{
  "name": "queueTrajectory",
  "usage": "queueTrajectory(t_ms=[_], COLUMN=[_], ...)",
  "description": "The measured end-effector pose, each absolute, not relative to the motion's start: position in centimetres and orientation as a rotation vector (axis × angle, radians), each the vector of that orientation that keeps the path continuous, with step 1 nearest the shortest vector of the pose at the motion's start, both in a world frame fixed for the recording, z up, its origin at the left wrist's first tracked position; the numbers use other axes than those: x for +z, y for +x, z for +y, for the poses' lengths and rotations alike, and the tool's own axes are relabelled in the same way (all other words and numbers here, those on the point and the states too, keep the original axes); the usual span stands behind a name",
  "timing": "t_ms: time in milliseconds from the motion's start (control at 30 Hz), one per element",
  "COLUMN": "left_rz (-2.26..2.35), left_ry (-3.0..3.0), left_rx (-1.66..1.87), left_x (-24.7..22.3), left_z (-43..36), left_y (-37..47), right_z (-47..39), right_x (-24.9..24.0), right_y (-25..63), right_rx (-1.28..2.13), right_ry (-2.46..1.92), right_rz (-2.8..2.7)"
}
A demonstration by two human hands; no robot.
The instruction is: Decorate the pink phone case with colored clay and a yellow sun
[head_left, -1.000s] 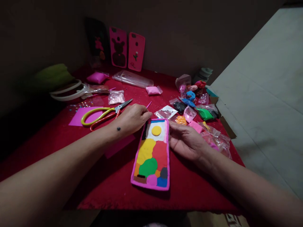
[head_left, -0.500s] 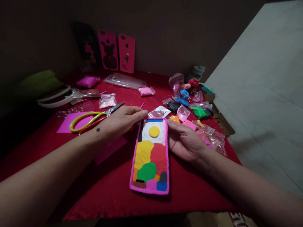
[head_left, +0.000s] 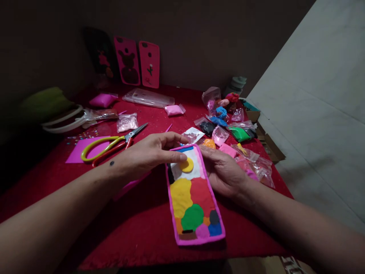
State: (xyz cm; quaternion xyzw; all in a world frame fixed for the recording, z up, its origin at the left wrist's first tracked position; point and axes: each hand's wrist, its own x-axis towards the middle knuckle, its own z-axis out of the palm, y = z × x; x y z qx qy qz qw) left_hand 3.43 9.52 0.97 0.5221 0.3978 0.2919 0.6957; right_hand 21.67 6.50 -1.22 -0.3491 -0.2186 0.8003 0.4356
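A phone case [head_left: 191, 194] covered in patches of coloured clay, with a bright pink rim, tilts between my hands over the red cloth. My right hand [head_left: 225, 167] grips its upper right edge, the fingers partly hidden behind it. My left hand [head_left: 159, 150] closes on the upper left part. Its thumb presses near a raised yellow clay disc [head_left: 187, 165] on the white patch, while its fingers reach around the top edge. Left of that hand, scissors [head_left: 114, 146] with yellow and red handles lie partly over a pink sheet [head_left: 75, 154].
Bags of coloured clay [head_left: 239, 133] crowd the right side of the red cloth [head_left: 137, 243]. Decorated phone cases [head_left: 127, 62] stand against the back wall. Clear cases [head_left: 148, 98] lie before them. A white-rimmed round item [head_left: 64, 118] sits far left, and cardboard [head_left: 270, 144] lies past the right edge.
The case's lower end has swung to the right and nearer me. My left thumb has moved from the top corner onto the case's face by the yellow disc.
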Motion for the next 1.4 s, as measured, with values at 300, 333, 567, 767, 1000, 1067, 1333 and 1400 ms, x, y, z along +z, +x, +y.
queueTrajectory(t_ms=[300, 333, 567, 767, 1000, 1067, 1333, 1400], left_rz=[0.892, 0.897, 1.073, 1.519, 1.682, 1.743, 1.606, 1.425], left_ry=[1.308, 1.336, 1.500, 1.754, 2.167, 2.302, 2.641, 2.759], left_rx=[0.774, 0.809, 1.011, 1.030, 0.533, 0.353, 0.149, 0.037], left_x=[1.1, 1.1, 2.2, 4.6, 2.9, 2.2, 2.0, 2.2], left_z=[9.0, 8.8, 7.7, 9.5, 12.2, 13.0, 14.7, 14.7], left_y=[3.4, 3.5, 3.8, 0.6, -1.4, -0.6, 1.4, 1.2], right_z=[5.9, 5.8, 5.5, 6.0, 5.5, 5.3, 5.1, 5.2], right_x=[-1.5, -1.4, -1.0, -0.5, -1.8, -2.2, -2.5, -2.5], right_y=[21.6, 21.6, 21.6, 21.9, 21.6, 21.5, 21.1, 21.2], right_rx=[1.954, 1.947, 1.936, 2.184, 2.186, 2.158, 2.153, 2.168], right_ry=[-0.722, -0.715, -0.708, -0.910, -0.788, -0.741, -0.638, -0.642], right_rz=[-0.663, -0.689, -0.684, -0.345, -0.413, -0.441, -0.518, -0.494])
